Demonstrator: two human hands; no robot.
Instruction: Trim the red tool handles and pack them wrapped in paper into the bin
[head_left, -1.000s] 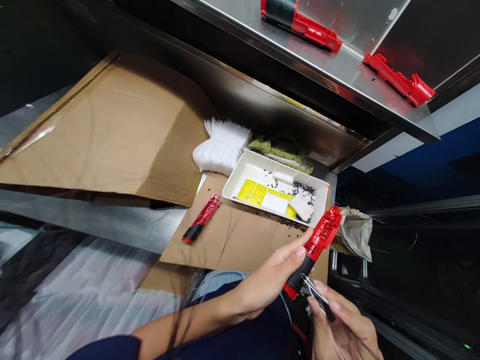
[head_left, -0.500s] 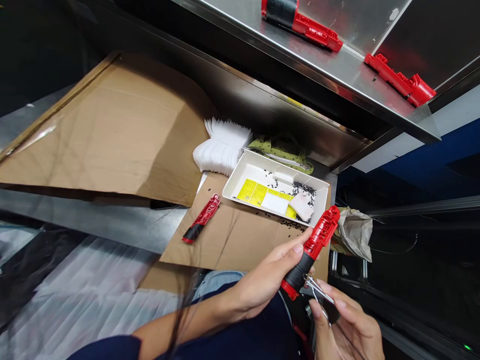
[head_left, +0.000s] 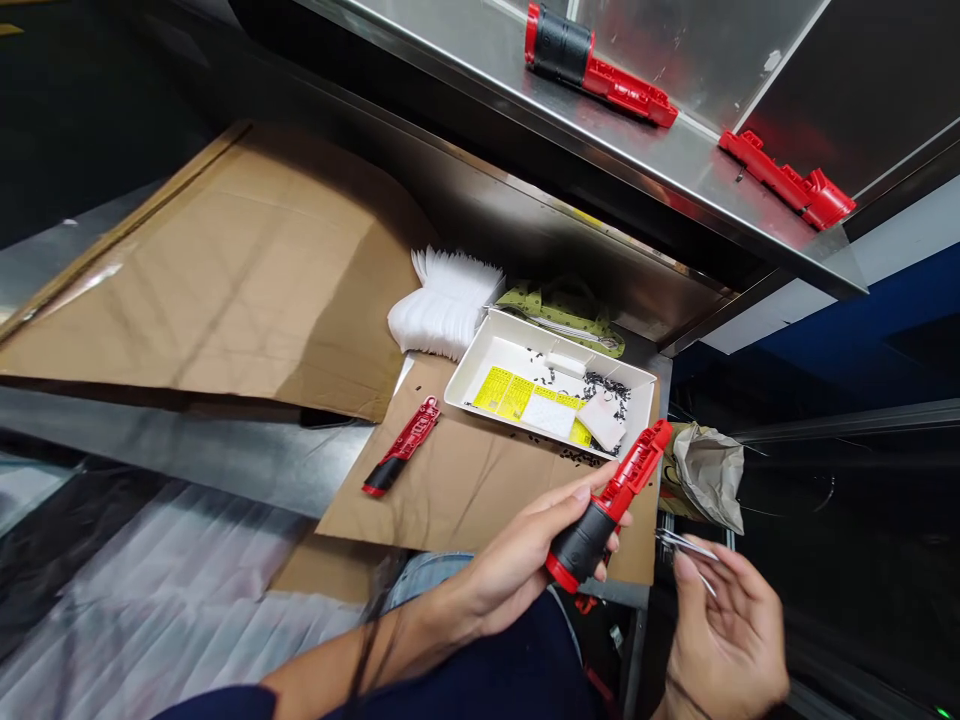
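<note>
My left hand (head_left: 529, 545) is closed around a red-and-black plastic tool housing half (head_left: 589, 540). The housing is tilted, its narrow red end pointing up and right and its thick black part near my palm. In my right hand (head_left: 724, 630), held between thumb and fingers, is a thin two-armed metal tool (head_left: 686, 545); I cannot tell whether it is small scissors or tweezers. Its tips point left, apart from the housing. A second, similar housing half (head_left: 401, 447) lies on the cardboard sheet (head_left: 465, 480) to the left.
Behind my left hand sits a white tray (head_left: 457, 385) with yellow labels, pale pads and small black bits. White foam sleeves (head_left: 442, 310) and a green patterned pouch (head_left: 562, 315) adjoin it. Two more housing pieces (head_left: 559, 45) lie on the metal shelf (head_left: 675, 165). A large cardboard box (head_left: 285, 270) stands left.
My right hand has moved right with the metal tool, whose tips have come away from the housing. My left hand has shifted slightly left and turned the housing.
</note>
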